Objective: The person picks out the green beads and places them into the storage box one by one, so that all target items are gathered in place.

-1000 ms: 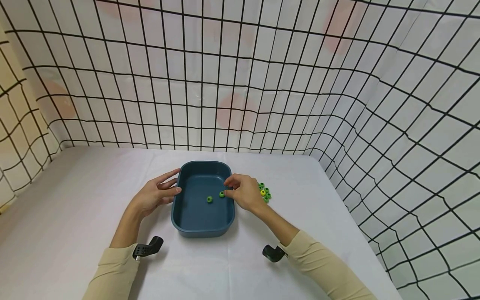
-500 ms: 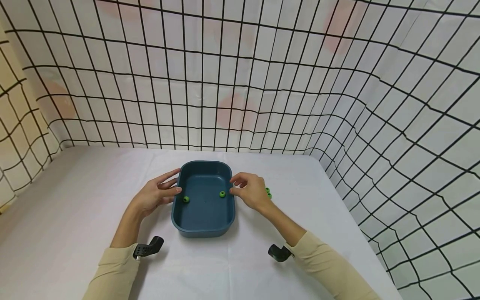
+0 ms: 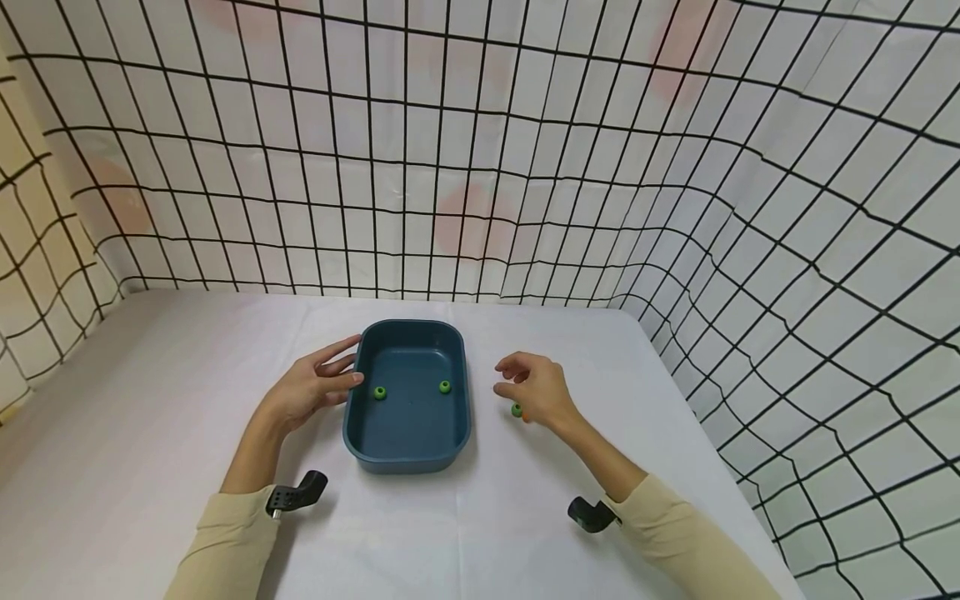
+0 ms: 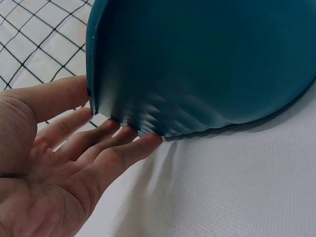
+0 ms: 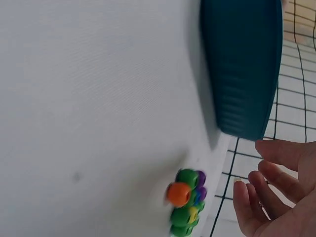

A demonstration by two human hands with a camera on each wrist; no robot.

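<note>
A blue tray (image 3: 408,433) lies on the white cloth with two green beads, one (image 3: 380,392) toward its left side and one (image 3: 445,387) toward its right. My left hand (image 3: 307,387) touches the tray's left wall, fingers spread and nearly straight, as the left wrist view also shows. To the right of the tray, my right hand (image 3: 538,387) hovers with bent, relaxed fingers and nothing between them. Beneath it, mostly hidden in the head view, is a cluster of beads; the right wrist view shows an orange bead (image 5: 178,194) among green, purple, blue and yellow ones.
A black wire grid (image 3: 405,200) stands along the back and both sides of the cloth-covered table (image 3: 420,533). A black camera mount is on each wrist, the left one (image 3: 297,493) near the tray's lower left, the right one (image 3: 592,515) right of it.
My right hand has moved right, away from the tray's right rim toward the bead cluster. The left green bead rolled to the tray's left side, then slightly back. My left hand has stayed put.
</note>
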